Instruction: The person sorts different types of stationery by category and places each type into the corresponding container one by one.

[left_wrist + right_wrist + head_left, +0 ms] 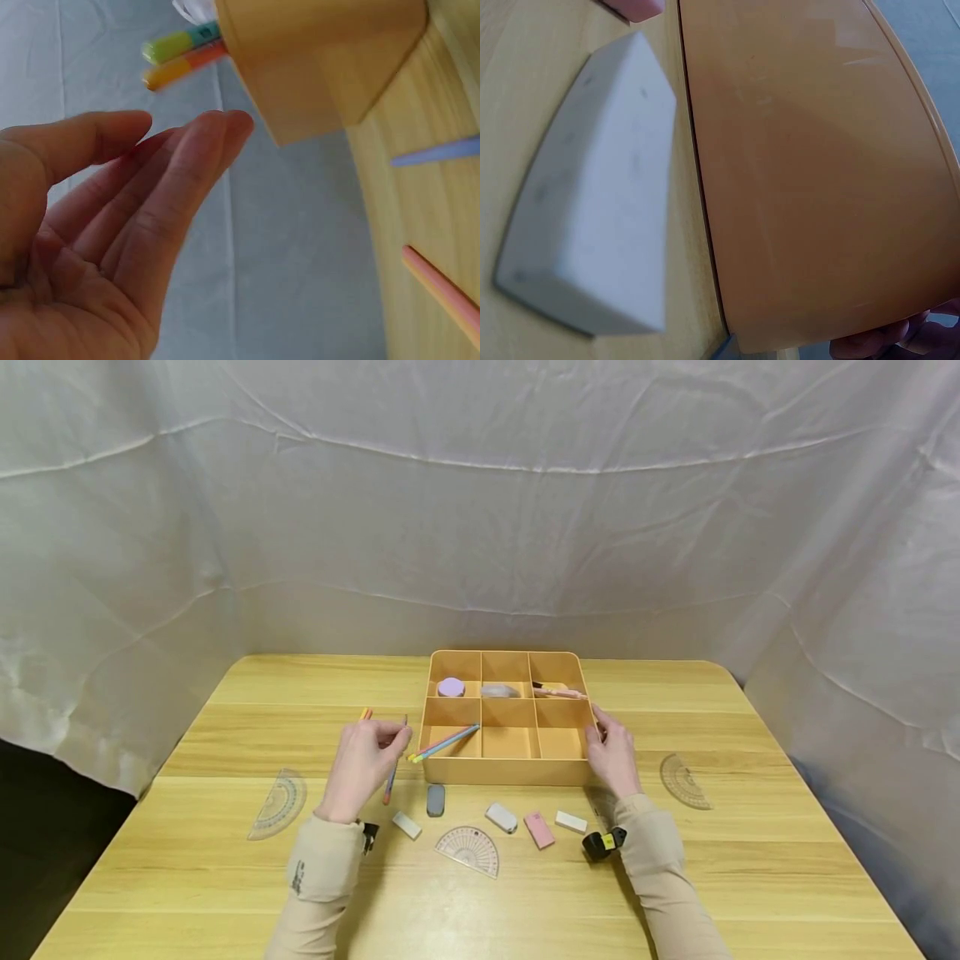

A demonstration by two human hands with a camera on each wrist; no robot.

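Observation:
My left hand (366, 764) hovers left of an orange divided box (510, 772), thumb and fingers apart with nothing between them, as the left wrist view shows. Just beyond its fingertips, two coloured pens (447, 742) lean out over the front-left compartment's rim, their lime and yellow ends (166, 48) pointing toward the hand. A blue pen (392, 781) lies on the table beside this hand, and an orange-and-yellow pen (366, 713) is partly hidden behind it. My right hand (615, 758) grips the box's right wall near the front corner, thumb over the rim.
Back compartments hold a lilac round item (452, 687), a pale translucent item (499, 691) and pink pens (558, 692). Before the box lie a white eraser (572, 822), a pink eraser (539, 830), a grey case (436, 800) and a clear protractor (468, 850). More protractors (684, 781) flank it.

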